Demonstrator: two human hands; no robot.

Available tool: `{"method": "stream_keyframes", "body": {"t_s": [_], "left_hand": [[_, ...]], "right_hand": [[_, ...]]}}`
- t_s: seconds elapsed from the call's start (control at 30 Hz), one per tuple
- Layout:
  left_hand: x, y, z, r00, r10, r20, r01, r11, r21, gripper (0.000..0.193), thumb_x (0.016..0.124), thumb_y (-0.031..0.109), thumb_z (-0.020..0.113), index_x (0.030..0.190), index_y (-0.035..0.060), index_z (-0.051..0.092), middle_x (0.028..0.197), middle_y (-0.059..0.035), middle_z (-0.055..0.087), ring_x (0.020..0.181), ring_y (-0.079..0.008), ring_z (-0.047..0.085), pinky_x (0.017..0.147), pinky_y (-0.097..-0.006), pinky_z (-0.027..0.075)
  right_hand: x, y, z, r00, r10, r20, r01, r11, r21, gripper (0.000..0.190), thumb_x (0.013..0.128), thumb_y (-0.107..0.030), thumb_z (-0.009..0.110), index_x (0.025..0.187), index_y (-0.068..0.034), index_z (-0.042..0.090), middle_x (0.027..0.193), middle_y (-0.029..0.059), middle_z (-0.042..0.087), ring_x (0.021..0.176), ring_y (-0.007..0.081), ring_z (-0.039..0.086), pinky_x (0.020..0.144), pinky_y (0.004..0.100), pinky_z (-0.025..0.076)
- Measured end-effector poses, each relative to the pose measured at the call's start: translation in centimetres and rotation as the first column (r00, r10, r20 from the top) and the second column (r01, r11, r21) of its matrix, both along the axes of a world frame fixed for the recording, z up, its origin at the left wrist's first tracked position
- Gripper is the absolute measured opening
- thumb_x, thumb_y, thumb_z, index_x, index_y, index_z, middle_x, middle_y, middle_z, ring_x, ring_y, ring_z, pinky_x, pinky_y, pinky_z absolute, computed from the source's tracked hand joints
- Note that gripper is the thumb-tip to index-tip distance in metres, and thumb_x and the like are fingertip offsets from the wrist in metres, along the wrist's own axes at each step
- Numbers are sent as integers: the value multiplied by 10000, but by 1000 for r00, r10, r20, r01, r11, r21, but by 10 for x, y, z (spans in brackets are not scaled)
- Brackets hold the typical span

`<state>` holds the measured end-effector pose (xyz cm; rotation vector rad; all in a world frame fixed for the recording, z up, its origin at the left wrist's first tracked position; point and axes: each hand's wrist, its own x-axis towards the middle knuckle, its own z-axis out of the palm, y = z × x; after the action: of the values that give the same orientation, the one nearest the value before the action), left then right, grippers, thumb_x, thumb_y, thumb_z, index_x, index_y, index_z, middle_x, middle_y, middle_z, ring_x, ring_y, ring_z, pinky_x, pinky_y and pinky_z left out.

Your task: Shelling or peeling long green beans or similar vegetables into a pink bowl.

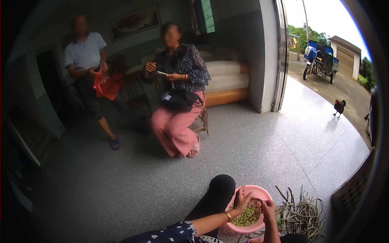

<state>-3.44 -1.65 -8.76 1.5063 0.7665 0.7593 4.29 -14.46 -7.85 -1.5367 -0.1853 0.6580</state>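
Note:
A pink plastic basin [264, 192] stands on the floor beside my black-trousered knee [223, 183], with a layer of small green and brownish bean pieces [246, 217] inside. Over the basin, my right hand [268, 209] pinches a dark, thin bean pod [257, 199]. The pod reaches across to the fingers of my left hand [242, 200], which is above the bean pieces; whether those fingers grip the pod is too small to tell. A gold-coloured bracelet [228, 216] circles my left wrist. Right of the basin lies a loose heap of long bean pods [304, 214].
One person [174, 76] sits opposite holding a phone-like object [162, 73]. Another person [86, 57] stands handling a red plastic bag [104, 86]. A dark slatted object [349, 191] borders the bean heap. By the doorway is a chicken [339, 106]; outside, a blue cargo tricycle [322, 62].

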Motion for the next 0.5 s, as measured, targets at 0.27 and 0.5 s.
{"method": "stream_keyframes", "body": {"t_s": [0.27, 0.5], "left_hand": [[-7, -11, -9, 706, -504, -497, 705, 562, 432, 235, 843, 245, 415, 950, 72, 532, 898, -110, 561, 913, -250, 515, 846, -414, 336], [-2, -3, -1, 621, -693, -365, 779, 599, 187, 223, 802, 216, 449, 826, 21, 556, 803, -178, 571, 778, -317, 557, 664, -389, 420]], "right_hand": [[-6, -9, 23, 881, 291, 373, -194, 941, -275, 101, 696, -65, 635, 693, 8, 565, 611, 48, 574, 536, 90, 512, 501, 238, 413], [3, -17, 23, 890, 381, 251, -293, 899, -326, 62, 699, -44, 623, 698, 6, 586, 615, 48, 583, 563, 95, 524, 528, 243, 425]]}}
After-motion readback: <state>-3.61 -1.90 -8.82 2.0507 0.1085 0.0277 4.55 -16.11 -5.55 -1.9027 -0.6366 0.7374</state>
